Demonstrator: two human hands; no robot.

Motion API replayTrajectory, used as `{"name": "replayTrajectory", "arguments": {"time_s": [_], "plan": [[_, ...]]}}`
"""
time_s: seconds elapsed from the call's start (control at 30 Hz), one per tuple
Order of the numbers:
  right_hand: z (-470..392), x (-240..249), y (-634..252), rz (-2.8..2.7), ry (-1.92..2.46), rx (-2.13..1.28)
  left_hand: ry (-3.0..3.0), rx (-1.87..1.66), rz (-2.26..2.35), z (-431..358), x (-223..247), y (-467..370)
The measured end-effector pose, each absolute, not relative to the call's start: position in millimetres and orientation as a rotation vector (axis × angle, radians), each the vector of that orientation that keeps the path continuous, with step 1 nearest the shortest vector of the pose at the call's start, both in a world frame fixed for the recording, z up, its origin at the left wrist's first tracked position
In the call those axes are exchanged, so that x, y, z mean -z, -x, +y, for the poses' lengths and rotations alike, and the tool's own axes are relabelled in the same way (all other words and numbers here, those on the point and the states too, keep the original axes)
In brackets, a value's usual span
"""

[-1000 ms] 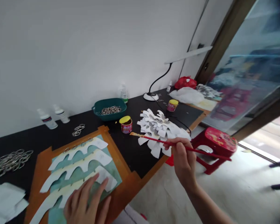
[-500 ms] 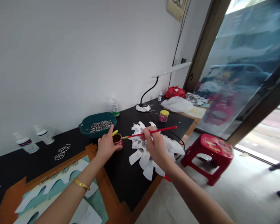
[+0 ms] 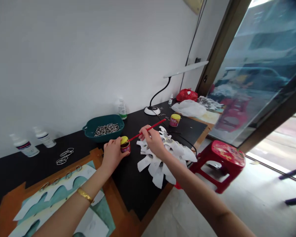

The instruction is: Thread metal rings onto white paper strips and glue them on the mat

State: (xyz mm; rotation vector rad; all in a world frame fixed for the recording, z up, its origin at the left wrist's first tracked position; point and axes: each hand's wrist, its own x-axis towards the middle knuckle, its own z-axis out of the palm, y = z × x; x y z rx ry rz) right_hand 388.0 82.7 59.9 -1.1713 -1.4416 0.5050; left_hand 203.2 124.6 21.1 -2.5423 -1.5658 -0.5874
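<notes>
Head view, black table (image 3: 138, 191) running along a white wall (image 3: 64, 49), left hand (image 3: 112, 155) fingers wrapping a small red jar (image 3: 125, 146), right hand (image 3: 151, 140) pinching a red brush (image 3: 148, 128) dipping into it, white paper cutouts (image 3: 160, 164) lying under the right fingers, green tray (image 3: 103, 126) sitting beyond the left fingers, red stool (image 3: 224, 161) standing on the floor.

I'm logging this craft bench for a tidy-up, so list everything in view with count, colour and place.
small red glue pot with yellow lid: one, at the table middle
thin red-handled brush: one, tip at the pot
white cut paper pieces: a pile, right of the pot
green plastic basin of metal rings: one, behind the pot
second yellow-lidded pot: one, far right
white desk lamp: one, by the wall
white plastic bottles: two, far left
red plastic stool: one, on the floor
left hand: holds the pot
right hand: holds the brush
</notes>
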Motion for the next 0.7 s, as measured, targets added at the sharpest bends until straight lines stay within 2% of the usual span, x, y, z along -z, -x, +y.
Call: {"name": "replayTrajectory", "arguments": {"time_s": [0.33, 0.57, 0.7], "plan": [[56, -61, -405, -1.307, 1.114, -0.540, 2.518, 0.499, -1.456, 117, -23, -203], [28, -77, -401, -1.705, 1.116, -0.436, 2.593, 0.459, -1.438, 118, -31, -199], [29, -71, -405, -1.417, 1.107, -0.525, 2.674, 0.425, -1.491, 117, -36, -193]]}}
